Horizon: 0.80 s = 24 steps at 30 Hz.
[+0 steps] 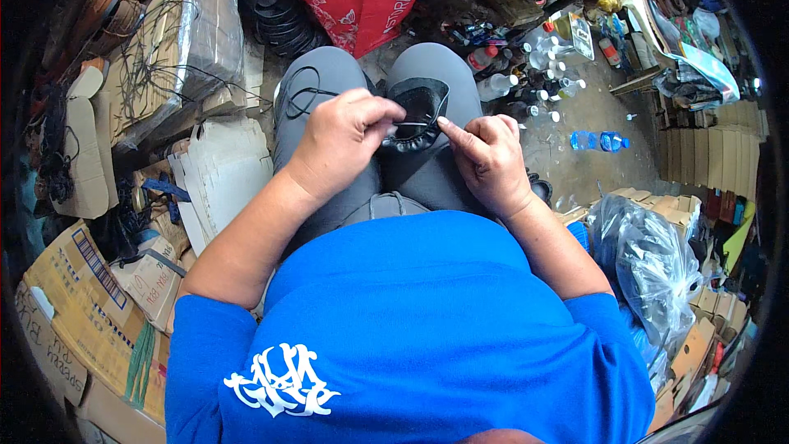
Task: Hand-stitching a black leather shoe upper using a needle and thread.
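Observation:
A black leather shoe upper [423, 100] with a gathered edge rests on my right thigh, between my two hands. My left hand [349, 127] is closed, thumb and fingertips pinched at the upper's left side. A thin pale line runs from those fingertips across the upper; I cannot tell whether it is a needle or a taut thread. With thumb and curled fingers, my right hand [491, 152] grips the right edge of the upper. Loops of thin black cord [316, 74] lie over my left knee, close to my left hand.
A red bag [357, 0] stands ahead of my knees beside stacked black soles [279, 20]. Plastic-wrapped cardboard [185, 41] and boxes [86, 304] crowd the left. Several bottles [538, 74] stand ahead right; blue bottles [600, 141] lie on the floor. A clear plastic bag [649, 263] sits right.

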Tool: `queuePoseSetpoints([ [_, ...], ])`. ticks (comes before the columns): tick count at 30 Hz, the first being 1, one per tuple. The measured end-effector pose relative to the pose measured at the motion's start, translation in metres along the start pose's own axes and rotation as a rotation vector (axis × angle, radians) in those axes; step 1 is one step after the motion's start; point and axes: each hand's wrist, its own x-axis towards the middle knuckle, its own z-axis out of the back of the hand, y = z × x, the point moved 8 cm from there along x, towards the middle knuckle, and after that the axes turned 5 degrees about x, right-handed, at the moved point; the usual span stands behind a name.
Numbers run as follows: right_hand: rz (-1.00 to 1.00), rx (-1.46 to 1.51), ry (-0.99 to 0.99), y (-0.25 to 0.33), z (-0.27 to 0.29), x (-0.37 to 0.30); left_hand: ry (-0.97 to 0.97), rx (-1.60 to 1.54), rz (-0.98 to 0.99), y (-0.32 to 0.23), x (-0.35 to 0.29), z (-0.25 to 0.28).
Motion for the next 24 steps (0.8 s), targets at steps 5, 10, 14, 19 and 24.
queuePoseSetpoints([
  [5,-0.011,-0.023,0.015,0.004,0.000,0.000,-0.057,0.311,-0.108,-0.006,-0.007,-0.006],
  [10,-0.051,0.079,0.048,-0.003,0.003,0.002,-0.077,0.281,-0.050,-0.002,-0.004,-0.004],
  [14,-0.281,0.409,0.160,-0.029,-0.003,0.008,-0.053,-0.076,-0.058,0.003,0.000,-0.006],
  [19,-0.323,0.546,0.300,-0.047,-0.005,0.020,-0.002,0.117,-0.078,0.006,0.009,-0.009],
  [24,-0.295,0.528,0.333,-0.052,-0.009,0.026,0.002,0.139,-0.073,0.008,0.011,-0.012],
])
